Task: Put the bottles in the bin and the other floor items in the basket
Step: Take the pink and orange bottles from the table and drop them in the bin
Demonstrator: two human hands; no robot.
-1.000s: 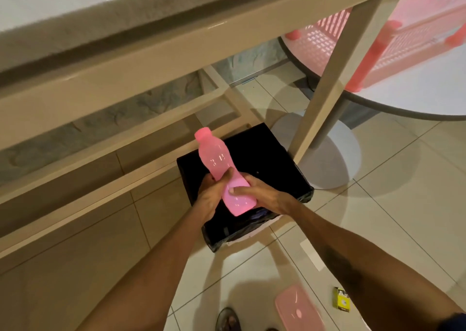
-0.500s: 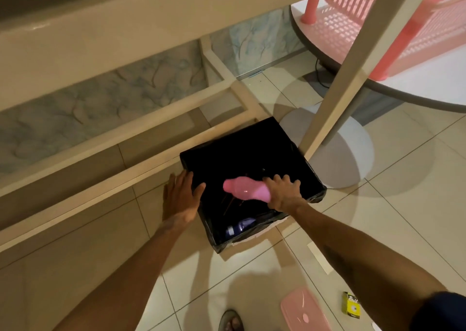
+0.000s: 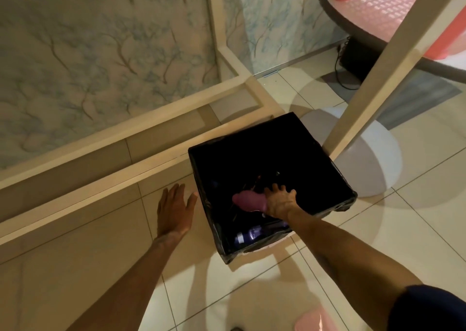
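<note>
- Since half a second earlier, right hand (image 3: 278, 202) went deeper into the bin (image 3: 335, 179); left hand (image 3: 175, 209) stayed beside the bin's 9 o'clock wall.
- Count: two bottles in the bin, one pink bottle (image 3: 249, 201), one purple bottle (image 3: 248, 236) lying at the 6 o'clock side.
- Pink bottle's long axis ran roughly 9-to-3 o'clock, cap end toward 9.
- Right hand gripped its base; left hand was empty, fingers spread.
- One pink lid (image 3: 312, 323) lay on the floor.

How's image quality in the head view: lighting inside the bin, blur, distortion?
Head view: bin interior is nearly black, swallowing detail; only a purple bottle near the front wall shows. The pink bottle in the right hand looks dim and slightly smeared. Straight table legs bow from the wide-angle lens. Soft overlapping shadows on the tiles.
</note>
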